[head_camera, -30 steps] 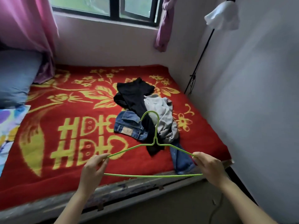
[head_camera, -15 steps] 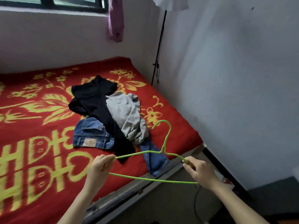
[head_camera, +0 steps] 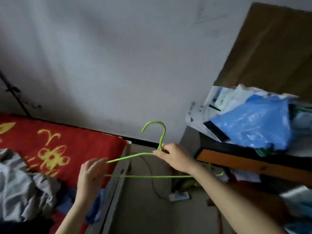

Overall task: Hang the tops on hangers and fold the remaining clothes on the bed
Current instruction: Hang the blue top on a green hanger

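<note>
Right fingers pinched on the neck of a thin green wire hanger, just under its hook. Right hand over the floor gap between bed and desk. Left fingers straight and loosely spread at the hanger's left end, touching it or just beside it (too blurred to tell). Left hand above the near bed edge.

Carried by that one pinch alone, so likely to swing or slip and drop towards the dark cable on the floor. Could also snag its hook on the crumpled blue plastic bag on the cluttered wooden desk at right.

Nothing hung yet: crumpled grey top at near left on the red bedspread with yellow flowers, well apart from the hanger, blue denim beside it.

No readable writing: print on the white papers under the bag and on the small packet on the floor too blurred.
</note>
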`<action>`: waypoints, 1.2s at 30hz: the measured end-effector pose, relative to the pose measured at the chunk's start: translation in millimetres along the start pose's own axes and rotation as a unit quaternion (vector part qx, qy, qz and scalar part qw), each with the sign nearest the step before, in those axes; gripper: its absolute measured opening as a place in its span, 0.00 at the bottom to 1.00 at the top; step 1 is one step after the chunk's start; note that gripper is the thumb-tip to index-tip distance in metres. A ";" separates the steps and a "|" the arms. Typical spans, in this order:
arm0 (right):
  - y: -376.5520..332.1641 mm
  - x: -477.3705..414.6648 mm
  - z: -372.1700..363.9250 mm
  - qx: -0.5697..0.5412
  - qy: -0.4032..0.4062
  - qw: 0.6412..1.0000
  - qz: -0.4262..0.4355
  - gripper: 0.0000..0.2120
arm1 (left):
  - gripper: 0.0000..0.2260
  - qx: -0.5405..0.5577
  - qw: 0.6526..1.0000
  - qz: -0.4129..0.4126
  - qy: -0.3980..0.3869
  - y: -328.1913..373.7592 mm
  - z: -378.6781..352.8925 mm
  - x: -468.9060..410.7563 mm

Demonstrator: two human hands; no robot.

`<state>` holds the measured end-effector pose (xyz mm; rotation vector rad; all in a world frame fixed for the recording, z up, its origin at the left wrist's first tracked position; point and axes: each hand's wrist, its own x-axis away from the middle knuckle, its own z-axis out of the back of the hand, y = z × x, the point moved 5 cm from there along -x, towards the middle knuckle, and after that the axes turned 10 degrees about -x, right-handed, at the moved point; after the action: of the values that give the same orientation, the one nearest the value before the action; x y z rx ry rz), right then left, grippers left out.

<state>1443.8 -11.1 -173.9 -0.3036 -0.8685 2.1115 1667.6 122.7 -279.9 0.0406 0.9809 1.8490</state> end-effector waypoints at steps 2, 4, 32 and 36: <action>10.4 22.0 30.7 -0.013 0.071 0.996 -0.050 0.20 | 0.18 -0.005 1.000 -0.004 0.030 29.6 -16.3 -26.0; 26.1 51.3 58.6 -0.032 0.147 0.983 -0.106 0.19 | 0.21 0.020 0.999 -0.010 0.024 60.5 -36.8 -40.6; 121.0 598.2 109.9 -0.139 0.750 0.570 -0.305 0.17 | 0.25 0.173 0.799 -0.448 -0.361 455.4 -207.6 204.4; 161.9 632.2 114.3 -0.177 0.733 0.580 -0.308 0.18 | 0.32 0.036 0.815 -0.386 -0.431 516.7 -236.8 250.3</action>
<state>887.4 347.7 -149.5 -1.4336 -0.1908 0.4668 1052.2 86.9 -204.6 0.4282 0.3109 0.8511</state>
